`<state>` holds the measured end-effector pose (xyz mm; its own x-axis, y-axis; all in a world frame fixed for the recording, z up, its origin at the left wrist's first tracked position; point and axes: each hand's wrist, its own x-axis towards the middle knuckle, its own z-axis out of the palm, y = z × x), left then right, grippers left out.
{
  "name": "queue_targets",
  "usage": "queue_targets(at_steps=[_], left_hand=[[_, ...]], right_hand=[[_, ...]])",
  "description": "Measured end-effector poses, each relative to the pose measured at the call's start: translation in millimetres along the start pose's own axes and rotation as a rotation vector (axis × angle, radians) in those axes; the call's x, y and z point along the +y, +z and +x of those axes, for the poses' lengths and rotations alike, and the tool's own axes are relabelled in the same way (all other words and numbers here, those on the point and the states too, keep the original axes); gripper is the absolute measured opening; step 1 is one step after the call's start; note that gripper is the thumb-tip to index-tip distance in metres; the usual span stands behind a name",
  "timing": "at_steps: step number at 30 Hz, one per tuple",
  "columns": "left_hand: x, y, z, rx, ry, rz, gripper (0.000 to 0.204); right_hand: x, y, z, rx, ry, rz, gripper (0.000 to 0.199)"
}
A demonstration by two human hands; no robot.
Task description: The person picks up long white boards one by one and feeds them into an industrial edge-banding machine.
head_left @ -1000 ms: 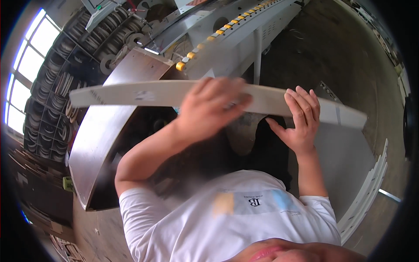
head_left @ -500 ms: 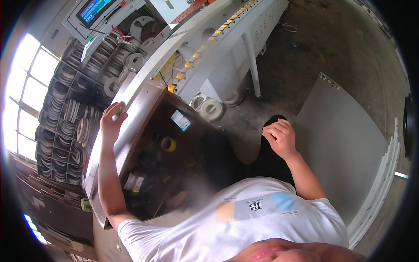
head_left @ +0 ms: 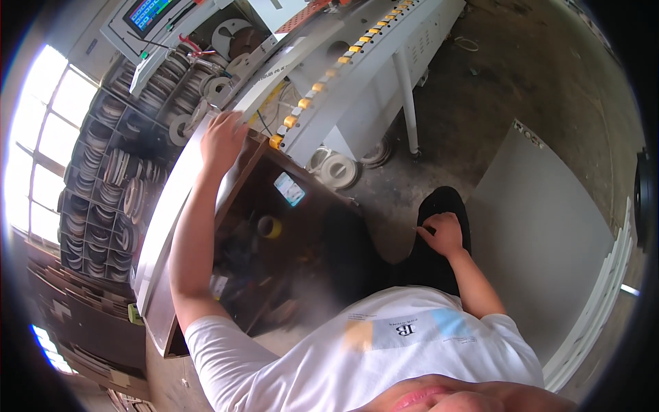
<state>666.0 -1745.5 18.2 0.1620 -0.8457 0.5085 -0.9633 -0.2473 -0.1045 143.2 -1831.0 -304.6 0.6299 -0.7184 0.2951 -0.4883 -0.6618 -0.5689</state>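
My left hand (head_left: 223, 143) lies over a long white panel strip (head_left: 292, 58) running from the machine toward me along the left. Its fingers bend over the strip and cover part of it. Beneath is a dark brown cabinet (head_left: 240, 199) with an open front, a blue-and-white label, a yellow-edged roll of tape (head_left: 269, 227) and dim clutter inside. Down by my dark-trousered leg (head_left: 443, 199), my right hand (head_left: 443, 233) is loosely curved, thumb apart from the fingers, with nothing seen in it.
A grey machine (head_left: 357, 103) with a row of yellow rollers stretches away ahead, its control screen (head_left: 147, 14) at upper left. Rolls of edging fill a rack (head_left: 103, 185) on the left. White coils (head_left: 338, 171) lie on the floor. A grey board (head_left: 542, 233) and white strips stand at right.
My left hand has moved forward and right along the white strip. My right hand has dropped slightly, and its thumb has come away from the fingers. The view has shifted slightly.
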Motion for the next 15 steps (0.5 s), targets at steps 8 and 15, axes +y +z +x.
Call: queue_targets(at_steps=[8, 15], left_hand=[[2, 38, 80, -0.055, -0.140, 0.121, 0.032], [-25, 59, 106, -0.088, -0.223, 0.218, 0.034]], right_hand=[[-1, -2, -1, 0.078, 0.028, 0.025, 0.020], [-2, 4, 14, 0.065, 0.078, 0.049, 0.022]])
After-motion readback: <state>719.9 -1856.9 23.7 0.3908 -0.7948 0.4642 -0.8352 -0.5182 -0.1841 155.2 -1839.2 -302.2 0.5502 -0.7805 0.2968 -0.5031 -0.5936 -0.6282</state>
